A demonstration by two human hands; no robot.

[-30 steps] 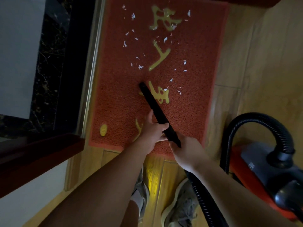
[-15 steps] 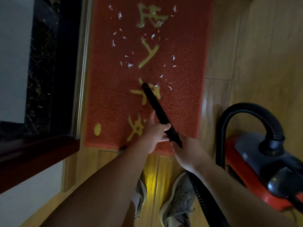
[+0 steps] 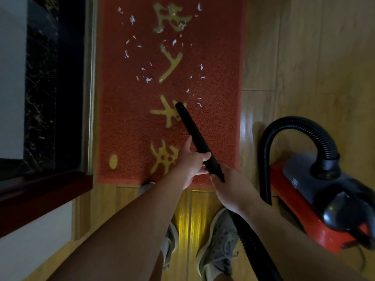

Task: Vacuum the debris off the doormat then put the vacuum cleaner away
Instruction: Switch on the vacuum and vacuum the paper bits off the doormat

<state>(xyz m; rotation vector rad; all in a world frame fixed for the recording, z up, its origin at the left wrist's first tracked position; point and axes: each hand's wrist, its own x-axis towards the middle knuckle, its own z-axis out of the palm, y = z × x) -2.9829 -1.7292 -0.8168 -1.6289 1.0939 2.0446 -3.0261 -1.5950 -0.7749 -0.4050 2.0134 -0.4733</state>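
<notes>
2 hands held the nozzle [image 3: 194,136].
Left hand [image 3: 189,165] curled round its middle, right hand [image 3: 231,188] gripped just below, centre frame; tip on doormat [image 3: 125,122].

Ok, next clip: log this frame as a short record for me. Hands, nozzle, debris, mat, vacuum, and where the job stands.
left hand: grips the nozzle midway along
right hand: grips the nozzle's rear end, where the hose joins
nozzle: black, tilted, tip low over the doormat's middle; contact unclear
debris: white scraps scattered on the mat's far half, beyond the tip
doormat: red with yellow characters, on a wooden floor
vacuum cleaner: red and grey, on the floor right of the mat
status: vacuuming not finished
</notes>
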